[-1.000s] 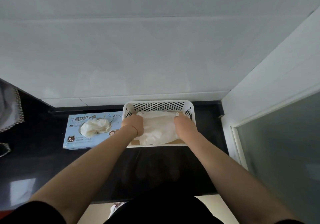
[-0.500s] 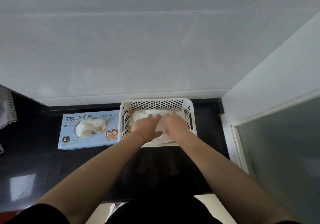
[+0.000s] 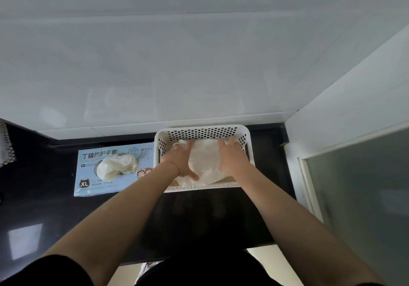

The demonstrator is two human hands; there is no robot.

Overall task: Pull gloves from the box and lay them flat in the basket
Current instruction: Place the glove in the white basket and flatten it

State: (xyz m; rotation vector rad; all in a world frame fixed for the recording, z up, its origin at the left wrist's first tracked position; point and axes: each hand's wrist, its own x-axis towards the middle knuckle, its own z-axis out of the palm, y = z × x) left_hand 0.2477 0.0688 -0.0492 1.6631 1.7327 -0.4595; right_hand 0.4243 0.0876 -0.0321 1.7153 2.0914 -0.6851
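Thin, creased white gloves (image 3: 204,163) lay spread in perforated white plastic basket (image 3: 202,131), pressed flat under left hand (image 3: 181,160) and right hand (image 3: 232,158), fingers straight, set apart. Pale-blue cardboard glove box (image 3: 110,170), crumpled glove bulging from opening, just beside basket on glossy black counter (image 3: 39,201).

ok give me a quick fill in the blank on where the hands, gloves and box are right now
1. Both hands, the left hand and the right hand, press flat on the gloves inside the white ____.
2. The glove box lies on the counter to the ____ of the basket.
3. The size mark printed on the box reads ____.
4. A crumpled glove sticks out of the box's ____.

Missing words: basket; left; XL; opening
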